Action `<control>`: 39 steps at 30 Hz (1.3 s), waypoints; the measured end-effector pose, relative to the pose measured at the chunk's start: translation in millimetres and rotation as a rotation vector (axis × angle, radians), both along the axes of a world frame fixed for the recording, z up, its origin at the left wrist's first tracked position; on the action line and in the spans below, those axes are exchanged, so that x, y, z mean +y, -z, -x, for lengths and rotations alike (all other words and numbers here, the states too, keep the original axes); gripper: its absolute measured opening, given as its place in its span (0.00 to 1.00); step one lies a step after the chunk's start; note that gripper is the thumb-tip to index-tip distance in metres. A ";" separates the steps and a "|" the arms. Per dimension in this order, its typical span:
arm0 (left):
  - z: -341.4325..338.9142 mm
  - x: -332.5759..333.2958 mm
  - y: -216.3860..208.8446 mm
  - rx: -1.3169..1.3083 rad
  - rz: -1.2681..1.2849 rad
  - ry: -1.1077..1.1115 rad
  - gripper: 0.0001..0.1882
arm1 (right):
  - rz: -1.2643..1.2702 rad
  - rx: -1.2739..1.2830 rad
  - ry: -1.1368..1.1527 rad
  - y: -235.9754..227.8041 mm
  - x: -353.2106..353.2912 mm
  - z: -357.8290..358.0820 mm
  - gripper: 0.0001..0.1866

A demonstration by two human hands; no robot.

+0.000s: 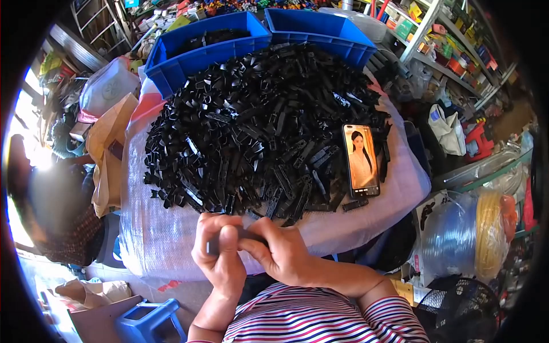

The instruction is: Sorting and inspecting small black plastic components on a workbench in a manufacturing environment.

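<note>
Both hands meet over the near edge of a large wrapped bale. My left hand [224,260] is closed around a small dark plastic piece [213,247], whose squared end shows beside the thumb. My right hand [281,251] pinches the other end of the same piece; its fingertips are partly hidden. Just beyond the hands spreads a heap of black plastic parts [257,126], long narrow strips mixed with short curled ones. A smartphone [361,160] with a lit screen showing a person leans at the heap's right side.
Two blue bins [209,54] [326,31] stand behind the heap, the left one holding dark parts. The pale woven bale [154,246] carries the heap. A seated person [57,211] is at left. Around are a blue stool [151,320], tubing coils [452,234], a fan [463,306] and shelves [423,31].
</note>
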State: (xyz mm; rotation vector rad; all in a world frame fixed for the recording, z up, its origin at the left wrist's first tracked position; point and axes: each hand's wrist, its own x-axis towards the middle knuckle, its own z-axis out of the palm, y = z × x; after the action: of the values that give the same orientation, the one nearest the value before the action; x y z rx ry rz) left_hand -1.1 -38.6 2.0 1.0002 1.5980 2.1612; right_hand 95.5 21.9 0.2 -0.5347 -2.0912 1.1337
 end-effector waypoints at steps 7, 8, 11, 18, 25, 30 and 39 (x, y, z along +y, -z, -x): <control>6.0 -6.6 13.1 -0.548 -0.216 0.440 0.14 | -0.155 -0.032 -0.035 -8.5 4.6 12.7 0.15; 9.4 -6.9 12.2 -0.628 -0.228 0.470 0.17 | -0.196 -0.054 -0.047 -12.1 4.6 13.5 0.15; 45.3 -20.4 17.3 -1.001 -0.429 0.568 0.15 | -0.320 -0.090 -0.037 -8.5 2.0 9.3 0.21; 96.8 -65.7 39.0 -0.830 -0.511 0.432 0.20 | -0.609 -0.449 0.098 29.9 22.3 -13.9 0.15; 64.4 -56.0 30.5 0.518 0.461 -0.188 0.10 | -0.611 -0.461 0.069 25.5 22.8 -9.7 0.13; 44.7 -48.5 41.2 0.744 0.642 -0.127 0.18 | -0.594 -0.440 0.080 25.4 19.4 -4.1 0.12; 46.9 -40.3 31.9 0.379 0.604 0.052 0.10 | -0.330 -0.086 0.080 22.5 30.3 -4.1 0.10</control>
State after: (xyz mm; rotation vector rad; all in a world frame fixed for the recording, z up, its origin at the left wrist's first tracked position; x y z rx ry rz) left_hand -48.0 -78.9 -29.8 1.2549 2.1715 1.3489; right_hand 99.7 52.2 -22.2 -0.5083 -2.2499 0.7101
